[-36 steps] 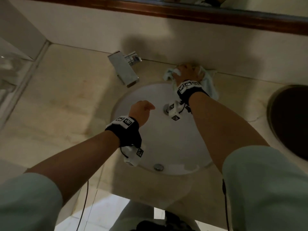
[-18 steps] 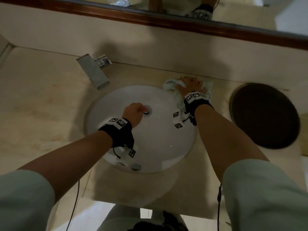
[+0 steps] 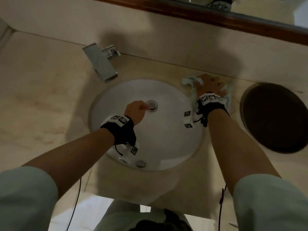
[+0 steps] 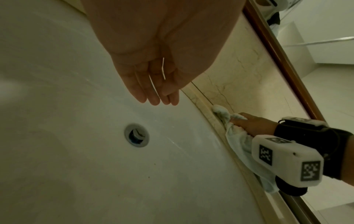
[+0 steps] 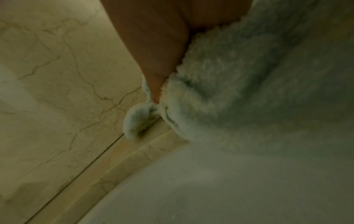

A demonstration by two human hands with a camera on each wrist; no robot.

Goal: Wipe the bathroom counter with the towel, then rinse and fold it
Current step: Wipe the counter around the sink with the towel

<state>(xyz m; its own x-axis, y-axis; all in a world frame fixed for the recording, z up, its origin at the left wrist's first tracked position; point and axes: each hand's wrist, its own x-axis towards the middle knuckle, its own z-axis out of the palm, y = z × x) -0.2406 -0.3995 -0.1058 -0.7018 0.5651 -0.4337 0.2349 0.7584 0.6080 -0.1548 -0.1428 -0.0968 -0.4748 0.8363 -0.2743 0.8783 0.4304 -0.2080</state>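
Note:
A pale, bunched towel [image 3: 193, 95] lies on the beige marble counter [image 3: 41, 97], behind the right rim of the white sink [image 3: 166, 139] and close to the back wall. My right hand [image 3: 210, 85] lies on top of it, fingers curled into the folds. In the right wrist view my thumb is tucked into the towel [image 5: 239, 91]. The left wrist view shows the towel [image 4: 237, 141] hanging over the sink rim under the right hand [image 4: 252, 125]. My left hand [image 3: 136, 110] hovers over the basin near the drain [image 3: 152, 105], fingers relaxed and holding nothing.
A square chrome faucet [image 3: 100, 62] stands behind the sink at the left. A dark round opening [image 3: 275, 117] is set in the counter to the right of the towel. A wood-framed mirror [image 3: 200, 15] runs above the backsplash. Bare counter stretches to the left.
My right hand has slid the towel to the right along the back of the counter, away from the faucet. The left hand stays over the basin near the drain.

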